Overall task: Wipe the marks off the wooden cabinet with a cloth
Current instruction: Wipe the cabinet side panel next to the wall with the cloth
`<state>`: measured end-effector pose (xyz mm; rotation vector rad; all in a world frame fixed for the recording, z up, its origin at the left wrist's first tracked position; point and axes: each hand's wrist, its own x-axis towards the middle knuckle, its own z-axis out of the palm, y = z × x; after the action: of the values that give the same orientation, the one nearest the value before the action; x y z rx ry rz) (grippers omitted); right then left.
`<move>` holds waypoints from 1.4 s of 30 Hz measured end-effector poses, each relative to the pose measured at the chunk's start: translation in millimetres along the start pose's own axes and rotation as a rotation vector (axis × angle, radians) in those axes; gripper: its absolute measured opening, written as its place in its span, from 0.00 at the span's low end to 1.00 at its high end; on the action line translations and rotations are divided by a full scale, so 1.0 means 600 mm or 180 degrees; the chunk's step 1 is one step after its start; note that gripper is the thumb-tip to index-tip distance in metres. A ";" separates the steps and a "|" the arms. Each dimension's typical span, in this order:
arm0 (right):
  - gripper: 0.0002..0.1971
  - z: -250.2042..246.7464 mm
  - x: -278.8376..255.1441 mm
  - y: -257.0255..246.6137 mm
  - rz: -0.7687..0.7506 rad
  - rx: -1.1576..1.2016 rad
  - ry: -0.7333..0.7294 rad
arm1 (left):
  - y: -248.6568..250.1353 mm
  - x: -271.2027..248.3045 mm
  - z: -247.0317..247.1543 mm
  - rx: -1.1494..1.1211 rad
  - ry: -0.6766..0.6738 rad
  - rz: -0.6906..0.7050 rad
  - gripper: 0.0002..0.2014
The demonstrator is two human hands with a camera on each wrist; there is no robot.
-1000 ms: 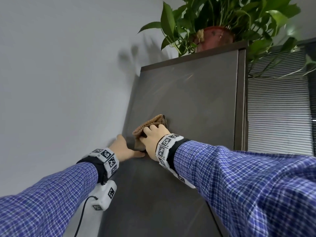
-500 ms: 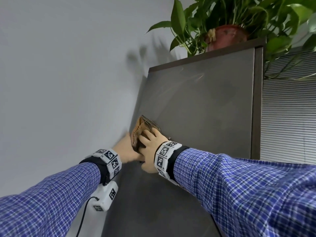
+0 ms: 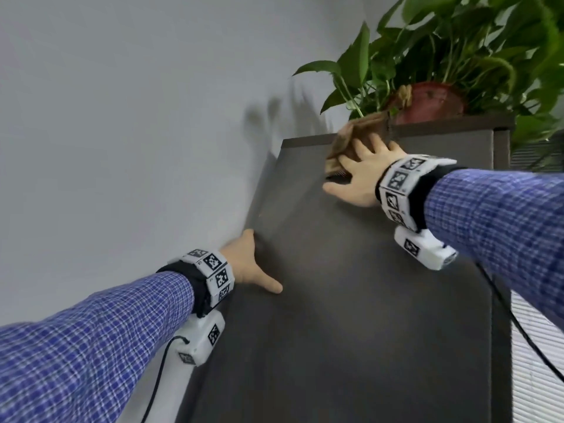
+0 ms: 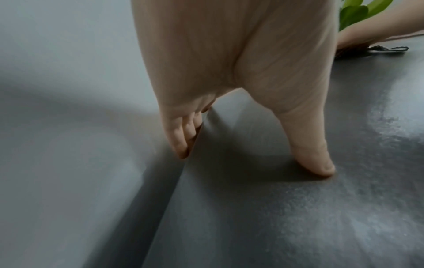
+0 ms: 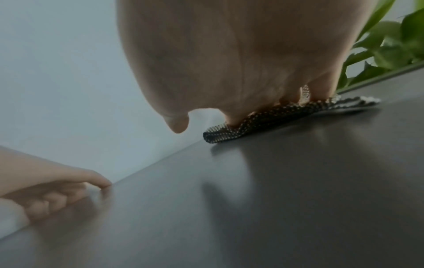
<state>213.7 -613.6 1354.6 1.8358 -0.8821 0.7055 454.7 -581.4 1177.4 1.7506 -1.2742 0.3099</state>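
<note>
The right hand [image 3: 363, 175] is pressing the cloth [image 3: 341, 140] flat against the cabinet [image 3: 351, 300] side, just under its top edge, fingers spread and straight. The left hand [image 3: 248, 265] is gripping the cabinet's edge by the wall [image 3: 122, 148] lower down, fingers tucked behind it, thumb pressing on the face. A plant [image 3: 457, 41] is standing on top, just beyond the cloth

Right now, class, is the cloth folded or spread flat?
Folded: the cloth shows a doubled-over edge beneath the right hand pressing it to the cabinet.
</note>
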 end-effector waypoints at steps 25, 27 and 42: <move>0.41 0.075 0.019 -0.249 -0.1459 -0.0066 -0.0146 | -0.005 -0.003 0.012 -0.0203 0.0047 0.0138 0.69; 0.40 0.079 0.009 -0.265 -0.1548 -0.0022 -0.0308 | -0.005 -0.008 0.011 -0.0254 0.0120 0.0307 0.65; 0.55 0.021 -0.048 -0.044 0.0369 -0.0166 -0.0064 | 0.009 -0.009 -0.006 0.0265 -0.0102 -0.0078 0.56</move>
<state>219.6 -609.6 1314.3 1.7593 -1.0174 0.7301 448.9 -575.4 1178.4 1.8467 -1.2779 0.3261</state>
